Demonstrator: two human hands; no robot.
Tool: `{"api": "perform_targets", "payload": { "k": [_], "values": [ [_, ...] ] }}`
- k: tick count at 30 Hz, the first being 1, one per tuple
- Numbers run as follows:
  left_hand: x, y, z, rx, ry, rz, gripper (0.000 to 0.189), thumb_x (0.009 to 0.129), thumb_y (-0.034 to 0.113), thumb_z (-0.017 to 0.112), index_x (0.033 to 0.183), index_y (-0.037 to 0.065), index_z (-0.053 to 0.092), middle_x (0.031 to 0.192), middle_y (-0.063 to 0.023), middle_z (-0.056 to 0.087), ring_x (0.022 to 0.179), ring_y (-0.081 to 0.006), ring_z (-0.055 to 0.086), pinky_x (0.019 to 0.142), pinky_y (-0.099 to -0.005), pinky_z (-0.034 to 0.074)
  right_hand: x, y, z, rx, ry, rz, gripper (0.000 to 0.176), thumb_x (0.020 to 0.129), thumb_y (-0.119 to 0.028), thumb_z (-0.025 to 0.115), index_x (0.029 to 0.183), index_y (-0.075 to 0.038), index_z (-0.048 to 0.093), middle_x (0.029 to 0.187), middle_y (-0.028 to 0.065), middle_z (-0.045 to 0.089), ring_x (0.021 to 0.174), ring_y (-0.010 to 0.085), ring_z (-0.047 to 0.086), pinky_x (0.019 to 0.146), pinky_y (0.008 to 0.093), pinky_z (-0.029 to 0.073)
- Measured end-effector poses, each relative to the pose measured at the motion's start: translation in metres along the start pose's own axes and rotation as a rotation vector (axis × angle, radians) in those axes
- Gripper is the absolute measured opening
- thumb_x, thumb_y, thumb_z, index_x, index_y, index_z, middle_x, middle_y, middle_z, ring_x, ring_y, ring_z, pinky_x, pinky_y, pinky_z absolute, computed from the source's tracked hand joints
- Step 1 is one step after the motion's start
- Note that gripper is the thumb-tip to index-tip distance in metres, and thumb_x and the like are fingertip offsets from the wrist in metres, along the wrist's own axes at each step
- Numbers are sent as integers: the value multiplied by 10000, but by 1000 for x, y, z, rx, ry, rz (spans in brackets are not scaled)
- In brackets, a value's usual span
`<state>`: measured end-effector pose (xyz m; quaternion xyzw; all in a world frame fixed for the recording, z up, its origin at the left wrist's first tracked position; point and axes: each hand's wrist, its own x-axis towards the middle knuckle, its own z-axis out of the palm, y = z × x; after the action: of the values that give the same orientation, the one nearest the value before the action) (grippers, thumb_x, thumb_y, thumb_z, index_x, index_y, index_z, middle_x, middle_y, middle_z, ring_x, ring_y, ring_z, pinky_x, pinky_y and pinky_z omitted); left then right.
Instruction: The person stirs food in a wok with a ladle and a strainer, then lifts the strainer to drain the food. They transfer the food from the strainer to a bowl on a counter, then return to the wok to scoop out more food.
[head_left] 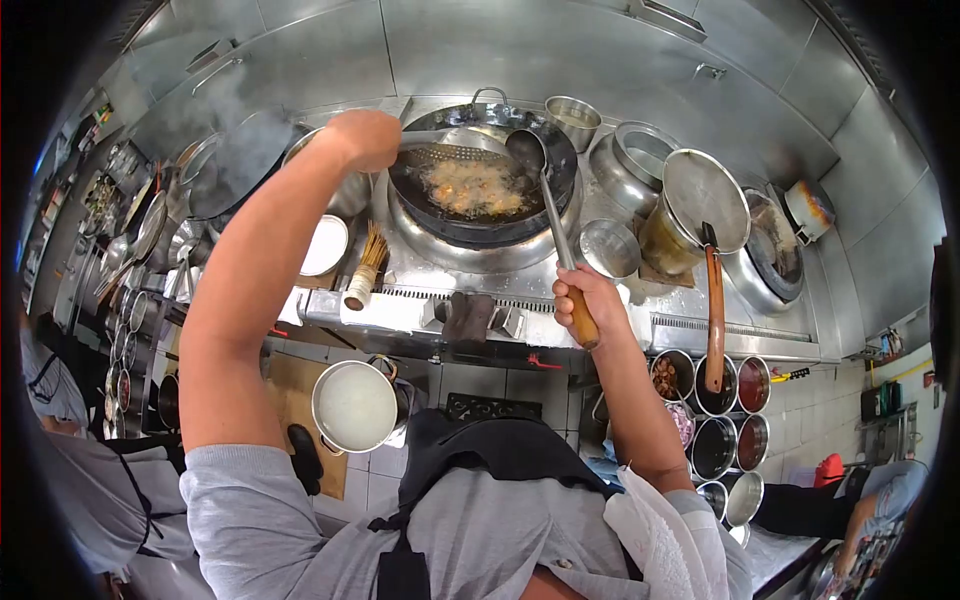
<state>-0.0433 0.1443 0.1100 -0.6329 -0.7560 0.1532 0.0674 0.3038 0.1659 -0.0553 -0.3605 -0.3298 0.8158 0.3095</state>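
Observation:
My left hand (364, 139), raised at the wok's left side, is closed round the handle end of a perforated skimmer (450, 153). The skimmer lies over the far left part of a black wok (482, 232). Food pieces (472, 187) bubble in oil inside the wok. A ladle (556, 212) is in my right hand (590, 303), whose fingers wrap round its wooden handle near the stove's front edge. The ladle's dark bowl hangs over the wok's right part, close to the skimmer.
A bamboo brush (368, 262) and a white bowl (325, 246) stand left of the wok. At right are a metal bowl (609, 248), a strainer (706, 200) on a pot and sauce containers (714, 447). A pot (354, 406) stands below. Co-workers are at both sides.

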Motion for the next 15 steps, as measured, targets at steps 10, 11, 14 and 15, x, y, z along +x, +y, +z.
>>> {"api": "perform_targets", "payload": {
  "k": [10,11,14,15],
  "values": [
    [-5,-7,6,9,0,22,250,847,214,617,998,23,673,971,-207,706,948,-409,668,838,-497,521,-8,-5,-28,-478,-18,21,482,901,-124,652,1322,-68,425,725,34,548,493,114,506,397,272,388],
    [-7,-7,7,-3,0,19,251,848,214,619,998,20,671,969,-207,705,953,-408,667,838,-498,520,-4,1,-32,-486,-24,-4,486,900,-122,653,1324,-74,419,725,35,549,493,117,506,397,278,390],
    [-8,-12,12,-57,-13,12,259,850,218,628,998,7,659,961,-205,703,962,-406,662,839,-497,513,8,14,-37,-410,-30,-40,480,903,-112,648,1318,-88,408,727,39,551,491,127,506,398,287,392],
    [-7,-16,13,-87,-29,9,268,849,223,633,997,0,652,956,-204,702,961,-405,660,841,-493,510,9,14,-33,-320,-23,-24,464,907,-106,644,1308,-89,409,728,42,551,490,131,505,399,286,391]
  ]
}}
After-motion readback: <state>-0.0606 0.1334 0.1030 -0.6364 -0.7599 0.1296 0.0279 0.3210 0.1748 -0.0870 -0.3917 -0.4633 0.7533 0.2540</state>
